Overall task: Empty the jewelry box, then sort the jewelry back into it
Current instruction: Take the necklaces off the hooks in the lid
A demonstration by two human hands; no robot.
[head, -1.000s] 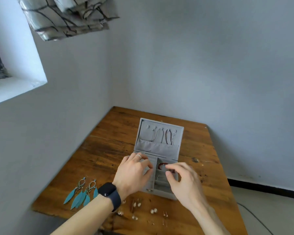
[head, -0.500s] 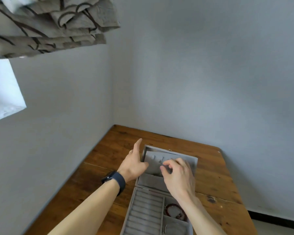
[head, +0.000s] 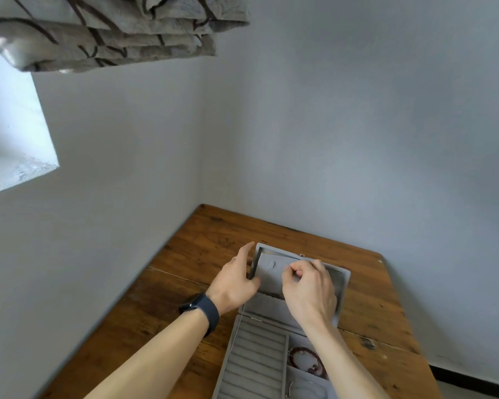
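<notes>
A grey velvet jewelry box (head: 257, 364) lies open on the wooden table (head: 202, 254), its upright lid (head: 342, 286) facing me. My left hand (head: 236, 279) grips the lid's left edge, thumb on the inner face and fingers behind. My right hand (head: 308, 289) is curled at the lid's inner panel and pinches something small and thin there; the item itself is hidden by the fingers. A dark red bracelet (head: 306, 359) lies in a right-hand compartment, and a thin silvery chain (head: 306, 388) in the compartment below. The ridged ring rows at left hold nothing.
The table stands in a corner between two pale walls. A window recess (head: 15, 156) opens at the left, with a patterned curtain (head: 121, 33) bunched above. A dark watch (head: 203, 311) is on my left wrist. The near part of the table is out of view.
The view has tilted up, so the earrings on the table's front are out of frame. Both hands rose from the tray compartments to the lid; the left now grips its edge.
</notes>
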